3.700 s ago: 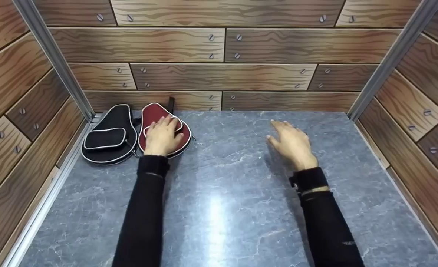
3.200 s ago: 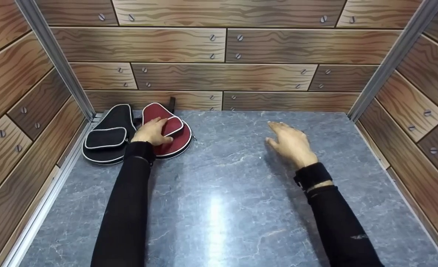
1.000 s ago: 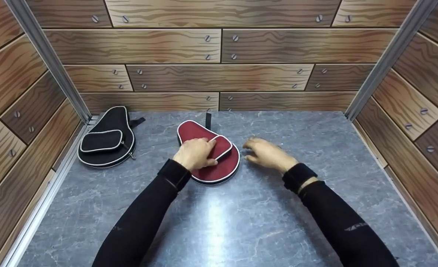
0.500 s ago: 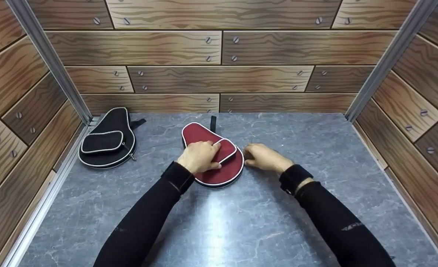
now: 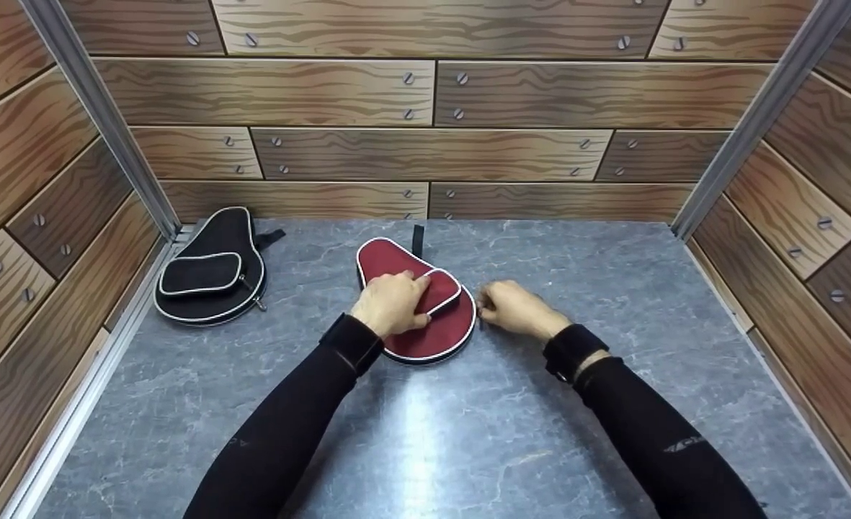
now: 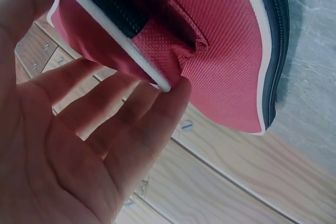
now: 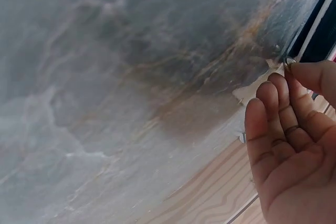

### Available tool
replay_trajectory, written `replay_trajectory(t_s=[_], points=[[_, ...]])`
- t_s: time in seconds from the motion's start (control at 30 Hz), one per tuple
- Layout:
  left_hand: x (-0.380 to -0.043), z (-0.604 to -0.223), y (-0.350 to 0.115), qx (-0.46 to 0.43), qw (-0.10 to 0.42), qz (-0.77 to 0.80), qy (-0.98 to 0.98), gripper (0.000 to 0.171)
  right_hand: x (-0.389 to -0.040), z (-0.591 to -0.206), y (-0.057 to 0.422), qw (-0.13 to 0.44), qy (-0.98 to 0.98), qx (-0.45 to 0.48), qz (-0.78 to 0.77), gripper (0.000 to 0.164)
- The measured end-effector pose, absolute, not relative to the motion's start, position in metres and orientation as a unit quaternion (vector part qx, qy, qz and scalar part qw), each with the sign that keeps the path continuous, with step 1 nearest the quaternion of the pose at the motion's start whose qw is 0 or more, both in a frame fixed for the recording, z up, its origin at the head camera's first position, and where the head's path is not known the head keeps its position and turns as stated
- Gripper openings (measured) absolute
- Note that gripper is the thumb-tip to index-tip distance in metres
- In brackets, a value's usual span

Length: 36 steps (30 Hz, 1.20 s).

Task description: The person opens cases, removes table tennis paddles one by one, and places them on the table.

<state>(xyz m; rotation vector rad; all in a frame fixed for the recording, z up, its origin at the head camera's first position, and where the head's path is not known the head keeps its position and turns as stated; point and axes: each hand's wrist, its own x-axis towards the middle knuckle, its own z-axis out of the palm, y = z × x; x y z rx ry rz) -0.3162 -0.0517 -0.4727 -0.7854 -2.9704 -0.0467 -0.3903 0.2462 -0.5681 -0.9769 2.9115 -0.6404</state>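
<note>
A red ping-pong paddle case [image 5: 436, 335] with white piping lies flat in the middle of the table, its neck toward the back left. My left hand [image 5: 390, 301] is over it, and in the left wrist view the thumb and fingers hold its raised ball pocket [image 6: 94, 40] from both sides. At the case's right edge is my right hand [image 5: 515, 308]. Its thumb and index finger pinch a small metal zipper pull [image 7: 288, 62] beside the black zipper band, while the other fingers are bent. The zipper [image 6: 278, 40] looks closed along the stretch seen in the left wrist view.
A black paddle case [image 5: 209, 274] with white piping lies at the back left, with its strap pointing right. Wood-print walls [image 5: 425, 94] with metal corner posts enclose the grey marbled table [image 5: 612, 267] at the back and sides.
My left hand has brought the red case from beside the black one to the middle. My right hand has come left to its edge, and its fingers have closed on the zipper pull.
</note>
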Motion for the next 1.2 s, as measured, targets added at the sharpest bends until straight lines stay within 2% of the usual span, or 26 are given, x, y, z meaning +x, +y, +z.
replay_trajectory(t_s=[0.2, 0.4, 0.63, 0.73, 1.2], points=[[-0.321, -0.478, -0.049, -0.233, 0.054, -0.017, -0.971, 0.061, -0.356, -0.525, 0.229, 0.000, 0.939, -0.285, -0.194, 0.008], [-0.334, -0.486, -0.047, -0.225, 0.077, -0.016, -0.971, 0.053, -0.347, -0.520, 0.226, -0.023, 0.948, -0.273, -0.163, 0.009], [-0.414, -0.583, -0.051, -0.240, 0.126, 0.007, -0.963, 0.053, -0.340, -0.523, 0.228, -0.034, 0.943, -0.290, -0.162, 0.005], [-0.430, -0.601, -0.054, -0.244, 0.125, 0.011, -0.962, 0.057, -0.334, -0.523, 0.227, -0.030, 0.939, -0.300, -0.163, 0.005], [-0.439, -0.608, -0.059, -0.262, 0.101, -0.012, -0.960, 0.063, -0.307, -0.524, 0.218, -0.043, 0.921, -0.357, -0.148, 0.011]])
